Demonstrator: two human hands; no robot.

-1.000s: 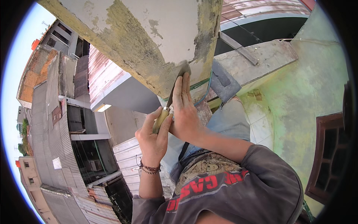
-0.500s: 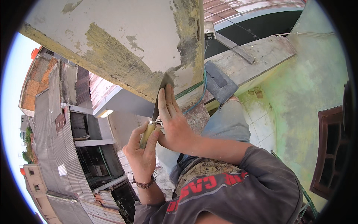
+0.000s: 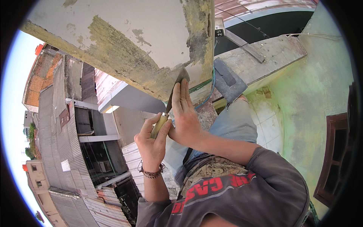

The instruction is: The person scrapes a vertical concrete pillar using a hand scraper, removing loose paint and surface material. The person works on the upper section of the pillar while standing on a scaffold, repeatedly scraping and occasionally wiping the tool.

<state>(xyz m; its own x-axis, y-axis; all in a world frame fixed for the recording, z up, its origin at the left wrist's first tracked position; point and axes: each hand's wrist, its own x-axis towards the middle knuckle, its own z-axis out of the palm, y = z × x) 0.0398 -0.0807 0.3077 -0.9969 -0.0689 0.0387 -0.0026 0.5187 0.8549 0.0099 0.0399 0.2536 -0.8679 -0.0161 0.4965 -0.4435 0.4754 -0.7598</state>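
Note:
A scraper with a dark metal blade [image 3: 173,99] and a pale wooden handle [image 3: 160,125] slants up against a worn wall corner [image 3: 159,77]. My left hand [image 3: 151,143], with a dark bracelet at the wrist, is closed around the handle, thumb on one side and fingers on the other. Straight fingers of my right hand [image 3: 185,119] lie flat along the blade toward its broad tip, which touches the wall's patchy surface. The palm of this hand is turned away from view, and its thumb is mostly hidden near the handle.
Right of the corner, a dark flat board [image 3: 229,80] with a raised strip lies by a concrete ledge [image 3: 280,49], where a grey bar [image 3: 245,46] rests. A blue-green cable [image 3: 207,99] hangs at the corner. Corrugated roofs [image 3: 62,140] lie far below left.
The whole view has shifted slightly, so everything sits farther right. Both hands keep their hold, and the blade tip has slid a little to the right along the wall.

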